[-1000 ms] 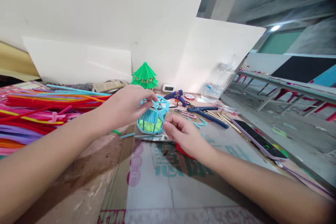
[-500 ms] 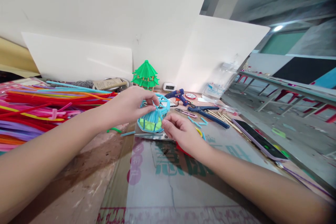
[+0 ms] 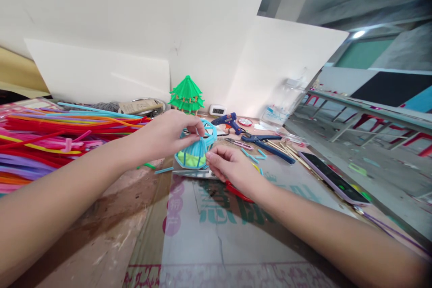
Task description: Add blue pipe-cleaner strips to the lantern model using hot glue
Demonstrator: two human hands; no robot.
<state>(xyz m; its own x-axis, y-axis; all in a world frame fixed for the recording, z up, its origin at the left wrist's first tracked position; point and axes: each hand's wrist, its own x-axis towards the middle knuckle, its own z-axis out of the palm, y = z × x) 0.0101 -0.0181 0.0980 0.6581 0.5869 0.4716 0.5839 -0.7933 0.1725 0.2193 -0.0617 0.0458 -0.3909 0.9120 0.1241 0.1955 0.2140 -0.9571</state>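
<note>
My left hand (image 3: 178, 129) is closed in a pinch at the top of a light blue pleated cone of pipe cleaners (image 3: 195, 149). The cone is by a small round pipe cleaner frame (image 3: 213, 131) with a yellow-green floor (image 3: 189, 160). On the right of the cone my right hand (image 3: 231, 164) is closed, thumb against forefinger; whatever lies between those fingertips is too small to make out. Just below, scissors (image 3: 192, 173) with red handles lie on the plastic-covered board, partly hidden by that hand.
Bundles of coloured pipe cleaners (image 3: 43, 144) fill the left side. Behind stand a green tiered pavilion (image 3: 187, 92), a small digital clock (image 3: 217, 110) and a blue glue gun (image 3: 230, 121). Toward the right are blue-handled pliers (image 3: 270, 146), thin sticks, a phone (image 3: 332, 177) and a plastic bottle (image 3: 278, 103).
The two hands keep nearly the same pose at the cone; my right hand has shifted slightly left. The view has moved a little, and more of the red scissor handle shows.
</note>
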